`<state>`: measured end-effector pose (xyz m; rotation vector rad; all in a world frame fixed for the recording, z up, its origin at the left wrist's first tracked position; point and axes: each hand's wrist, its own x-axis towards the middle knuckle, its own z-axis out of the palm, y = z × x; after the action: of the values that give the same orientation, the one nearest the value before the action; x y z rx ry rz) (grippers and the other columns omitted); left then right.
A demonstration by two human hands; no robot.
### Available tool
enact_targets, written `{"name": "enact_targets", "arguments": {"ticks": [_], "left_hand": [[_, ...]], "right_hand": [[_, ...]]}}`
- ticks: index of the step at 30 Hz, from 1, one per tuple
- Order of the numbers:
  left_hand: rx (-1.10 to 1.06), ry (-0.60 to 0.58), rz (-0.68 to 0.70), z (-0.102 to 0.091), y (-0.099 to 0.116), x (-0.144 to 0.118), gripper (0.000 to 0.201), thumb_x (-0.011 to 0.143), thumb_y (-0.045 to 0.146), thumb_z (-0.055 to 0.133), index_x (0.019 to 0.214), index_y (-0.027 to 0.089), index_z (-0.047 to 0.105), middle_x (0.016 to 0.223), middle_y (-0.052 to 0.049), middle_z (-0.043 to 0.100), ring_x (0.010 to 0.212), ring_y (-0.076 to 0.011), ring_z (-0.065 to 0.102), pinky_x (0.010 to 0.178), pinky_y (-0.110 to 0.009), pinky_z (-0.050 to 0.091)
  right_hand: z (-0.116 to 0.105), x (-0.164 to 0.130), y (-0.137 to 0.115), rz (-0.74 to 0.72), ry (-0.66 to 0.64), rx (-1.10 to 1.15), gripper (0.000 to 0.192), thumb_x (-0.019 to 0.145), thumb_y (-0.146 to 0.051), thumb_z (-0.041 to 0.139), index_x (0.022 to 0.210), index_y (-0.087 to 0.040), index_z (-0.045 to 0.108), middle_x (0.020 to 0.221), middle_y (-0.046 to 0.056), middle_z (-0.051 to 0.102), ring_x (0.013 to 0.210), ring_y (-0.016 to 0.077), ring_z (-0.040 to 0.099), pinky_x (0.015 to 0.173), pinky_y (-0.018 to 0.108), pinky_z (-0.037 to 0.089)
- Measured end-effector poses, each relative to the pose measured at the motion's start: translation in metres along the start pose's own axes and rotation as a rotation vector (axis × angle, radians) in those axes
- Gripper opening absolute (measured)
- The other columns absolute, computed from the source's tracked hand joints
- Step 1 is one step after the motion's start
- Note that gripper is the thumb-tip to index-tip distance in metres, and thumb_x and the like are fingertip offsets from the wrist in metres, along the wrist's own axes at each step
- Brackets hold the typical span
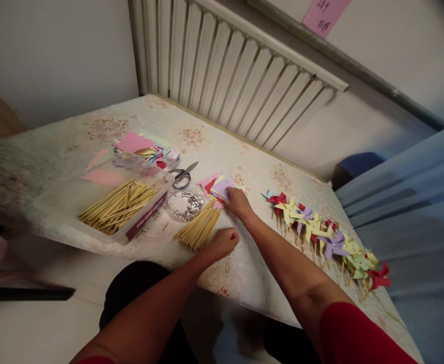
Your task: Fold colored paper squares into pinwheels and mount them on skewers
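Note:
My right hand [238, 202] reaches to a small pile of coloured paper pieces [222, 186], with its fingertips closed on the edge of the paper. Pink, lilac, red and yellow pieces show in that pile. Nearer to me, my left hand [226, 241] is closed in a fist just above the tablecloth; what is inside it, if anything, is hidden. Beside it lies a bundle of thin wooden sticks [198, 227]. A round clear dish [176, 215] with small shiny metal pieces stands left of the sticks, and scissors [183, 176] lie behind it.
A clear plastic box [110, 237] holds many more sticks [117, 207]. Behind it are coloured paper sheets [134, 142] and a small white box [173, 157]. Finished paper pinwheels [334, 245] lie in a row on the right. A radiator [222, 71] and blue curtain [403, 202] border the table.

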<state>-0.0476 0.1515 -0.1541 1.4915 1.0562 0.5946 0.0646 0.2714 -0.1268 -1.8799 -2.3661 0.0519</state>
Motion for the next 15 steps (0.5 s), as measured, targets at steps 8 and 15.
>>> {"name": "enact_targets", "arguments": {"ticks": [8,15], "left_hand": [[-0.035,-0.014,-0.049,0.000,0.001,-0.001,0.009,0.078,0.020,0.045,0.071,0.018,0.051,0.060,0.001,0.051,0.051,-0.0116,0.049,0.046,-0.022,0.035],[-0.108,-0.003,-0.070,0.002,-0.002,0.001,0.009,0.077,0.021,0.048,0.070,0.018,0.052,0.059,0.001,0.051,0.049,-0.0104,0.048,0.046,-0.021,0.036]], "right_hand": [[-0.003,0.004,0.001,0.034,0.016,0.032,0.026,0.080,-0.025,0.055,0.101,-0.015,0.067,0.096,0.009,0.070,0.084,0.0204,0.058,0.074,0.028,0.038],[-0.011,0.008,-0.002,0.123,0.014,0.147,0.022,0.083,-0.017,0.049,0.082,-0.018,0.071,0.083,0.005,0.072,0.077,0.0169,0.059,0.069,0.025,0.035]]}}
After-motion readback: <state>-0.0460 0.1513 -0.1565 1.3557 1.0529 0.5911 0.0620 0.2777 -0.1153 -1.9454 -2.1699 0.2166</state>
